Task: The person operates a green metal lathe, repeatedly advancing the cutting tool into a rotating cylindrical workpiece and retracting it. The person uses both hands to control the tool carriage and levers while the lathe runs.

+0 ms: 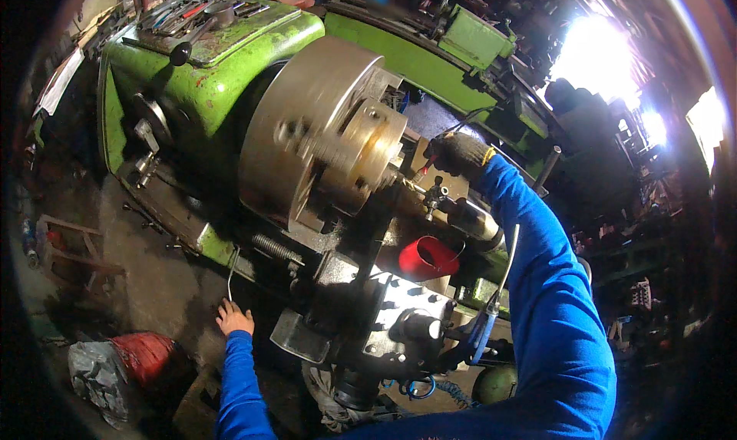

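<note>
My bare left hand (235, 318) is at the lower end of a thin metal lever (232, 275) on the front of a green lathe (207, 95), its fingers curled at the lever's tip. My right hand (461, 154), in a dark glove with a yellow cuff, reaches across to the far side of the chuck (307, 118). Its fingers are closed around a thin tool with a red part (428, 164), whose kind I cannot make out. The chuck is smeared by motion and holds a round metal workpiece (372, 145). A drill bit (413, 185) points into the workpiece's face.
A small valve (435, 194) stands by the drill. Below it sit a red cup-like container (428, 257) and the tool post (407, 317). Hand tools lie on the headstock tray (230, 37). A red and grey bag (138, 359) rests on the floor at left.
</note>
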The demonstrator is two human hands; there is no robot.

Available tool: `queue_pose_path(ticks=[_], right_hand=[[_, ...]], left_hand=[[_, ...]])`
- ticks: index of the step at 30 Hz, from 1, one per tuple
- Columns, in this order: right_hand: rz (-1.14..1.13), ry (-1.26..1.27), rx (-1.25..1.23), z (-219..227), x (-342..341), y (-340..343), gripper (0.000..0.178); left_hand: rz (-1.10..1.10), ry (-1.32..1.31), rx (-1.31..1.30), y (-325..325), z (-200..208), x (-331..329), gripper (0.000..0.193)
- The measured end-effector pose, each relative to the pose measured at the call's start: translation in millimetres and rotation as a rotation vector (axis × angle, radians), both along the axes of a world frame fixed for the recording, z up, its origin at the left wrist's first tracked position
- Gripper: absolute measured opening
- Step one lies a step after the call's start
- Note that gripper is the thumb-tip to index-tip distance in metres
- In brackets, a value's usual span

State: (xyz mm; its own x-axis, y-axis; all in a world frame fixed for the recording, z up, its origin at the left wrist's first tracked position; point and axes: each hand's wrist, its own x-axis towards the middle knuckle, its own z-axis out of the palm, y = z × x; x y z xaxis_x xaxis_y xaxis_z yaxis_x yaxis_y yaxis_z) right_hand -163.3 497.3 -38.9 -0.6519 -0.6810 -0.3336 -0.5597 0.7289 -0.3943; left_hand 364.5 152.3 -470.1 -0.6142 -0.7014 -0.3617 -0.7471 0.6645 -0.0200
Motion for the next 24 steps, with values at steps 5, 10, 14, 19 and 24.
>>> queue_pose_path(ticks=[5,10,14,19,24], right_hand=[[0.133,0.015,-0.115,-8,-6,10,0.013],[0.366,0.118,-0.165,-23,-26,12,0.018],[0.234,-0.033,0.017,-12,-23,1,0.025],[0.337,0.048,-0.166,-22,-30,11,0.029],[0.464,0.374,-0.231,-48,-46,16,0.027]], left_hand=[[0.084,-0.036,0.09,-7,-6,11,0.078],[0.089,0.022,0.063,-9,3,10,0.071],[0.118,0.031,0.069,-12,9,15,0.069],[0.107,0.039,0.071,-13,9,20,0.068],[0.123,0.022,0.086,-16,4,19,0.072]])
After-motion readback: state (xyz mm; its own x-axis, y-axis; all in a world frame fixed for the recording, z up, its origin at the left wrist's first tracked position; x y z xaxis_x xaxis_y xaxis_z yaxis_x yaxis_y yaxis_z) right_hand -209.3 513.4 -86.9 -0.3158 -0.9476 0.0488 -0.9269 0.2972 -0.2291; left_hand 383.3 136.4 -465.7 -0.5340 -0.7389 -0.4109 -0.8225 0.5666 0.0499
